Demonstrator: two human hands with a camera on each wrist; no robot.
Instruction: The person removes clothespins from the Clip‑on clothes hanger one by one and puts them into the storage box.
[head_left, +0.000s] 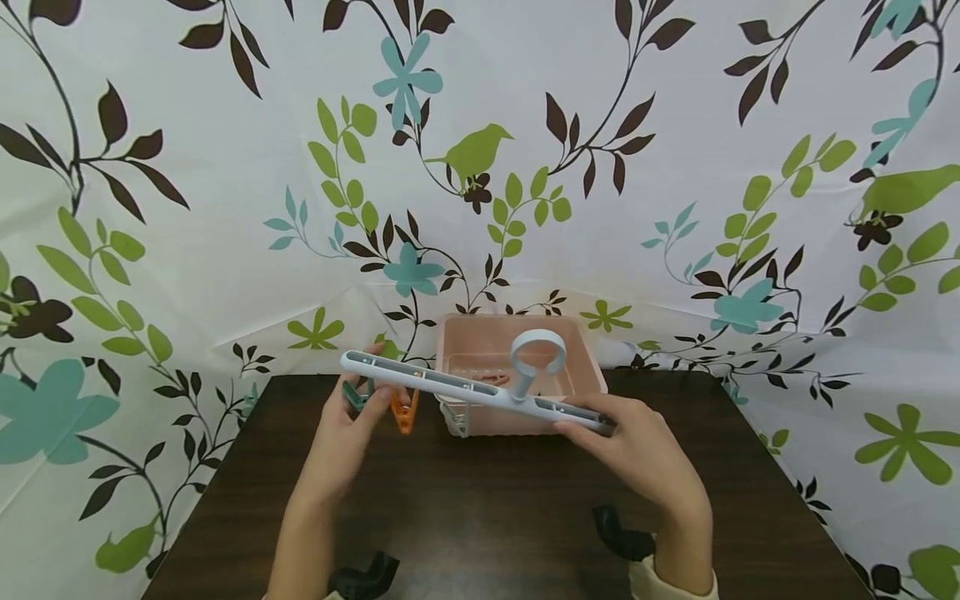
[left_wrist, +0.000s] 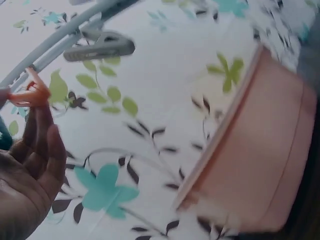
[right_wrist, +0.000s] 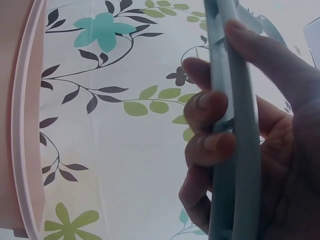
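A pale grey-blue plastic clip hanger (head_left: 442,382) with a ring-shaped hook (head_left: 540,337) is held up slantwise above the table, its left end higher. My right hand (head_left: 645,442) grips the bar's right end, fingers curled round it in the right wrist view. At the left part, my left hand (head_left: 341,433) pinches an orange clip (left_wrist: 31,94) between thumb and fingers beneath the bar. A green clip (head_left: 357,396) hangs beside that hand's palm, partly covered. Farther along the bar dangles a grey clip (left_wrist: 100,47).
Behind the hanger stands a pink plastic bin (head_left: 592,375) with small items inside, too faint to make out. The dark wood table (head_left: 480,508) runs back to a patterned cloth backdrop (head_left: 480,275). Black wrist mounts (head_left: 622,535) show near both forearms.
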